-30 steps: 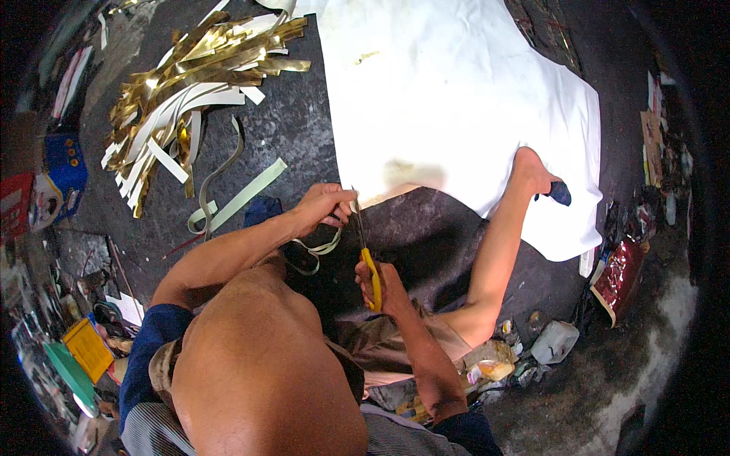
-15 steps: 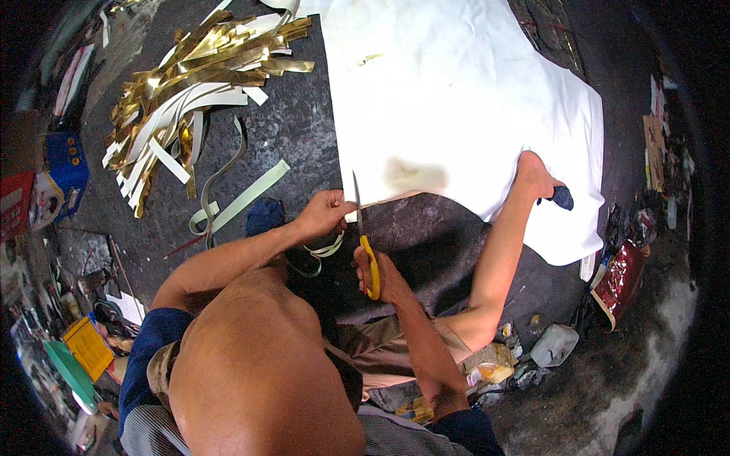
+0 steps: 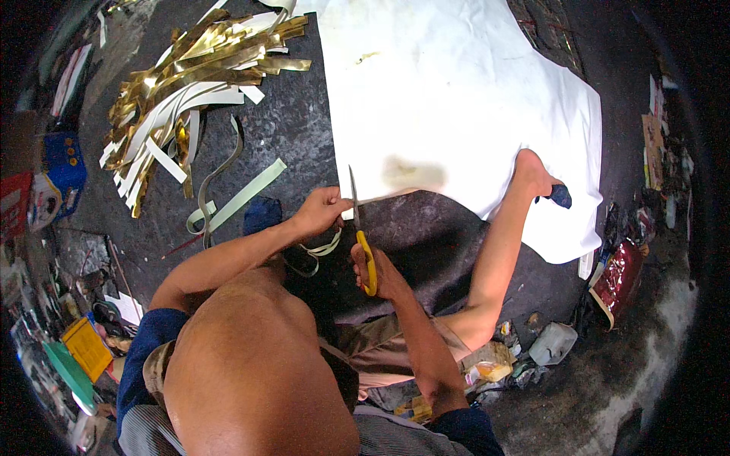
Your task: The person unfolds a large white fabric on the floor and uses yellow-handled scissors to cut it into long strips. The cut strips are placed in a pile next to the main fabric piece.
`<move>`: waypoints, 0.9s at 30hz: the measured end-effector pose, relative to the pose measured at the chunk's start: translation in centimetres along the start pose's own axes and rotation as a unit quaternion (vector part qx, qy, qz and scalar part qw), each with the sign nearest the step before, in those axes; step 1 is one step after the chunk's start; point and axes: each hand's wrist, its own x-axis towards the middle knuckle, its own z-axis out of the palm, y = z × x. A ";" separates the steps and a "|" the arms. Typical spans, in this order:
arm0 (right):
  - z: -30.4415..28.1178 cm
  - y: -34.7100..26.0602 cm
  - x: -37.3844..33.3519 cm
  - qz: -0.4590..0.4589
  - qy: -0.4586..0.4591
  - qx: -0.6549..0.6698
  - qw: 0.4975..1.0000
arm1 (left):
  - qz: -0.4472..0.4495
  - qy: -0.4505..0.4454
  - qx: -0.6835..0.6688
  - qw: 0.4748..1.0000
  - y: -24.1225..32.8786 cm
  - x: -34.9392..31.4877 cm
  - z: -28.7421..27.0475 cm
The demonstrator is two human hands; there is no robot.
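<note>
A large white sheet (image 3: 449, 99) lies spread on a dark work surface, with a brownish smudge near its front edge. My right hand (image 3: 379, 272) is closed round the yellow handles of a pair of scissors (image 3: 366, 254). The metal blades point away from me and lie at the sheet's near left corner. My left hand (image 3: 323, 211) pinches that corner just left of the blades, thumb and fingertips together. Narrow pale strips (image 3: 323, 247) hang or lie beneath my left hand. My foot (image 3: 532, 173) rests on the right part of the sheet.
A heap of gold and white strips (image 3: 194, 83) lies at the far left. Closer in are a pale green strip (image 3: 247, 194), a curled grey strip (image 3: 220, 167) and a dark blue bundle (image 3: 262, 215). A shiny red packet (image 3: 617, 281) and a clear plastic container (image 3: 553, 343) lie at the right.
The whole view has shifted slightly. My hands, the scissors and the sheet keep nearly the same places relative to one another.
</note>
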 end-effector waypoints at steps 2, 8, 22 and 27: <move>0.5 -1.1 -0.2 0.004 0.024 -0.052 0.998 | -0.006 -0.013 -0.023 1.000 -0.2 -0.1 -0.2; -0.6 1.0 0.6 0.036 0.009 -0.042 0.998 | -0.022 -0.015 -0.014 1.000 -0.4 0.2 -0.3; 0.1 -1.0 0.6 0.083 0.048 -0.027 0.995 | -0.155 -0.030 -0.292 0.943 1.9 2.1 -3.0; 0.1 -1.1 0.2 0.062 0.051 -0.044 0.996 | -0.145 0.031 -0.291 0.945 1.6 1.6 -2.3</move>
